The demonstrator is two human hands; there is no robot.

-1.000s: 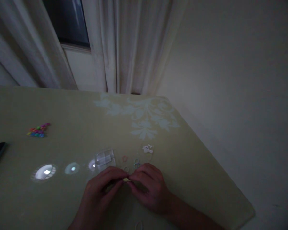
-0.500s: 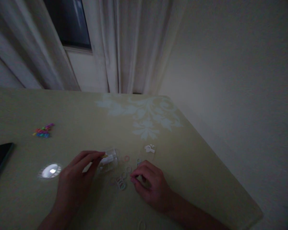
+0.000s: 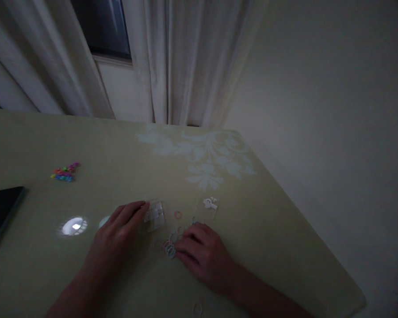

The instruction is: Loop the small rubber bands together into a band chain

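Observation:
My left hand (image 3: 119,229) lies low over the table with its fingers stretched out, and their tips touch a small clear plastic container (image 3: 155,214) lying on its side. My right hand (image 3: 202,252) rests just right of it, knuckles up and fingers pressed together. Its fingertips come down on a cluster of small pale rings (image 3: 170,248). What the fingertips pinch, if anything, is hidden. More loose rings, one reddish (image 3: 177,215), lie between the container and my right hand.
On the pale green table (image 3: 268,229) lies a small white piece (image 3: 210,203) behind the rings. A colourful band chain (image 3: 65,172) and a dark tablet (image 3: 1,212) are at the left. One ring (image 3: 197,308) lies near me. The table edge runs down the right.
My hands, pinched together a second ago, parted. The left went to the clear container and now lies flat by it. The right moved left onto the rings.

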